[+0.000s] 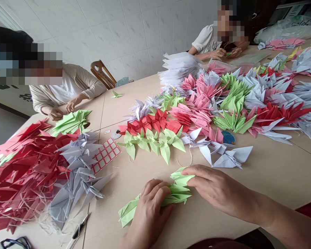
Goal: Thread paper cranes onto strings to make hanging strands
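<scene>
My left hand (pixel 154 204) is closed over a row of light green folded paper pieces (pixel 128 211) low in the middle of the view, pressing them on the table. To its right, my right hand (pixel 209 185) pinches another light green folded piece (pixel 180 177) at the upper end of that row. Just beyond my hands lie a row of green paper cranes (pixel 165 147), a row of red ones (pixel 151 122) and some white ones (pixel 229 157). A thin string (pixel 188 160) curls on the table behind the held pieces. My palms hide part of the green paper.
Piles of red paper cranes (pixel 28 176) and white ones (pixel 75 193) with loose strings cover the left. A pen (pixel 79 228), glasses (pixel 15 243) and a red-bordered label sheet (pixel 106 155) lie there. Two people sit across the table (pixel 129 102). More cranes (pixel 235 95) fill the right.
</scene>
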`<state>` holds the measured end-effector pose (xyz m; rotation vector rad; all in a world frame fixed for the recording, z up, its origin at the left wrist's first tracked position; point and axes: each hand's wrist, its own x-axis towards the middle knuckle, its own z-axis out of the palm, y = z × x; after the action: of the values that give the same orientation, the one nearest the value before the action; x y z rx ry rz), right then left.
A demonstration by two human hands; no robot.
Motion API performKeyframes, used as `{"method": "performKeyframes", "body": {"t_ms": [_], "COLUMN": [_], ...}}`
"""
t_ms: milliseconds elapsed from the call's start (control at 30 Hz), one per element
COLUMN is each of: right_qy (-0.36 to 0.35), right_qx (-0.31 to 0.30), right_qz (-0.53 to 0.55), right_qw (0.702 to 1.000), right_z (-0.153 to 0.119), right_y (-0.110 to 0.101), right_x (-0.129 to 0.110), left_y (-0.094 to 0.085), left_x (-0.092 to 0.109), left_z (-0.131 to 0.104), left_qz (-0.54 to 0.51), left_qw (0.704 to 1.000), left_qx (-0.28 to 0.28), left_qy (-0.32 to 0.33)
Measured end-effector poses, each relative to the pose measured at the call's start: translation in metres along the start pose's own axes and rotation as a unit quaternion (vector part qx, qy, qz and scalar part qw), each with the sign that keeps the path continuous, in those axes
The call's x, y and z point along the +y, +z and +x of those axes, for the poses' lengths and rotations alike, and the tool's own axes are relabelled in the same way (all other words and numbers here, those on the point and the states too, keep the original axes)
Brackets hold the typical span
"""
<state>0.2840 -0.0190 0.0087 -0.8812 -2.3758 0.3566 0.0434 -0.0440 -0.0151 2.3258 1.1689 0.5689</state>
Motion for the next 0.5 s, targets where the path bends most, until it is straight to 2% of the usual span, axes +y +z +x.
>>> {"method": "performKeyframes", "body": {"t_ms": [267,367,500], "right_qy": [-0.077,-0.072,-0.025], "right_qx": [-0.001,0.004,0.021], "right_qz": [-0.003,0.005,0.014], "right_qw": [0.997,0.997,0.999], "right_z": [0.015,0.016,0.013], "right_y": [0.0,0.0,-0.004], "right_x": [-0.011,-0.013,-0.006], "left_y": [0.001,0.001,0.002], "left_x": [0.002,0.002,0.0], "left_z": [0.001,0.001,-0.001], "left_qz": [0.006,-0.003,-0.022], "left_qw": [1.0,1.0,1.0], "left_qx": [-0.01,-0.006,0.009], "left_qy": [0.004,0.006,0.0]}}
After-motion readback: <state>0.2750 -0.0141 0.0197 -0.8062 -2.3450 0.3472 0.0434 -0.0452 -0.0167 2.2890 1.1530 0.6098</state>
